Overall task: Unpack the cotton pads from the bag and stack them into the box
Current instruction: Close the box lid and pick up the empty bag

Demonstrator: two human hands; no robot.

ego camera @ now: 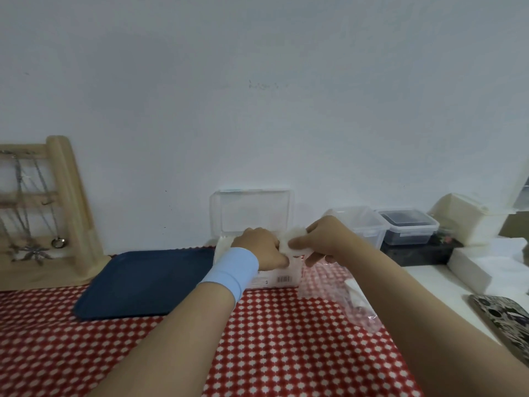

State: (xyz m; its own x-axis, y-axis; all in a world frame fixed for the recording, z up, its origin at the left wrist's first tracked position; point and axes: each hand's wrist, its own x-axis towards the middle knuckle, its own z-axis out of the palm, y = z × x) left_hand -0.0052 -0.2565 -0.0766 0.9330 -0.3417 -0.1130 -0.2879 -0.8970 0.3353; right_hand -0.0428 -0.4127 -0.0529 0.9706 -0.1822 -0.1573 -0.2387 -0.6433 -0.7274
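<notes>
Checked cloth [286, 339], cotton pads [294, 234] in right fingers [303, 242], above box [274, 279]

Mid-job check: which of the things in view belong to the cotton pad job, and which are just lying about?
Job:
- cotton pads, pinched in the right hand
- clear box, lid open, left hand at it
- plastic bag beside the box

Lying about:
- blue tray
- wooden jewellery stand
- lidded containers
- phone
</notes>
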